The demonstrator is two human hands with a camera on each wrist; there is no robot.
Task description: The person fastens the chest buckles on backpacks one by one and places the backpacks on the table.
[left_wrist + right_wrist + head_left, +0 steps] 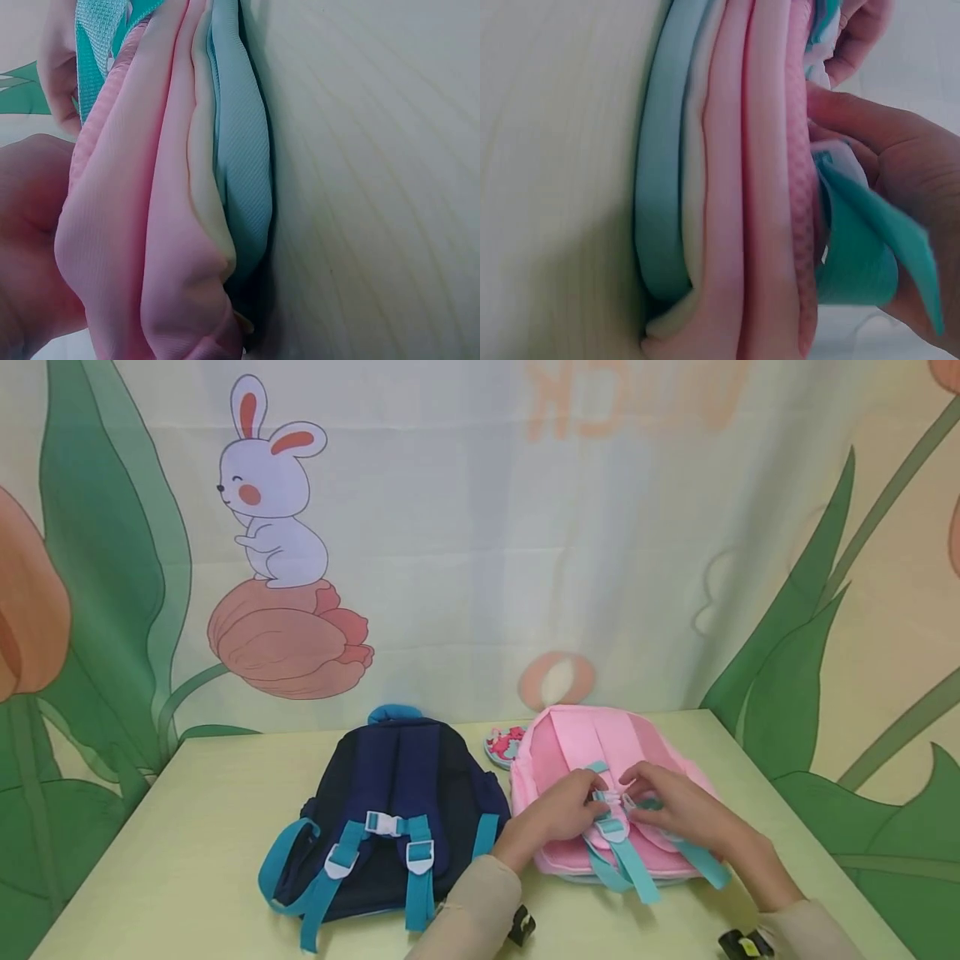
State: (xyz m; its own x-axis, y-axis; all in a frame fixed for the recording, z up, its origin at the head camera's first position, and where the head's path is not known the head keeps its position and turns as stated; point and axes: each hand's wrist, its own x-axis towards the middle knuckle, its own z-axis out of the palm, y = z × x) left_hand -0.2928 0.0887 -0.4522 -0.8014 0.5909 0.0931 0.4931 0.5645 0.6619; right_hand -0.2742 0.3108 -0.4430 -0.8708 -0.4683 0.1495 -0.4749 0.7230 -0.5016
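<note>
A pink child's backpack [592,735] lies with its straps facing up at the right of the table. Across its shoulder straps runs a turquoise chest strap with a white buckle [612,796]. My left hand [558,810] pinches the buckle's left side. From the other side my right hand [678,806] pinches the right part of the strap, its fingertips close to the left ones. Just below hangs a white strap adjuster [612,830] with loose turquoise webbing. In the right wrist view a turquoise strap [862,247] loops beside the right palm. The fingertips are partly hidden in both wrist views.
To the left lies a navy backpack [397,777] with turquoise straps and a fastened white chest buckle [383,824]. A colourful round item [504,745] shows behind the pink backpack. A printed curtain [450,543] hangs behind the pale table [180,843].
</note>
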